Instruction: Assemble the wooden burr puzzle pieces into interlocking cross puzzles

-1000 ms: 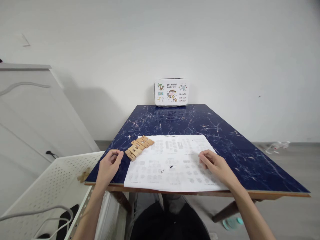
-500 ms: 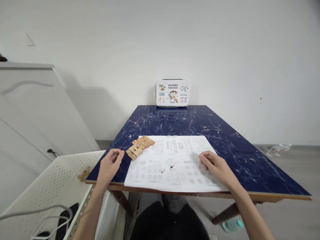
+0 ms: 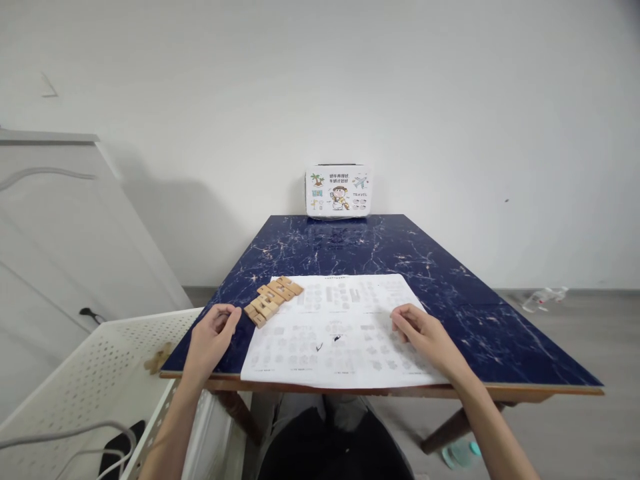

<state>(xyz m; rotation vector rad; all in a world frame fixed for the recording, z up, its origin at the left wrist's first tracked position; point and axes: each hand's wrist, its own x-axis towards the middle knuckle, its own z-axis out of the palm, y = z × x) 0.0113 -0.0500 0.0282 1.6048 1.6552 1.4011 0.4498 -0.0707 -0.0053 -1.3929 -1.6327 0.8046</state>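
Observation:
My left hand rests on the table's left side, fingers loosely curled with the thumb against them; I see nothing in it. Just to its right lies a slanted row of wooden puzzle pieces, notched and light brown, partly on a white printed sheet. My right hand lies on the right part of this sheet, its fingers curled in and closed, no object showing. Faint grey figures cover the paper, and two small dark marks are near its middle.
Under the sheet is a dark blue marbled table. A white cartoon case stands at its far edge by the wall. At left are a perforated white basket with cables and a white cabinet. Plastic bottles lie on the floor.
The whole view has shifted slightly, so everything appears a little further left and lower. Both hands and the wooden pieces keep their places on the table.

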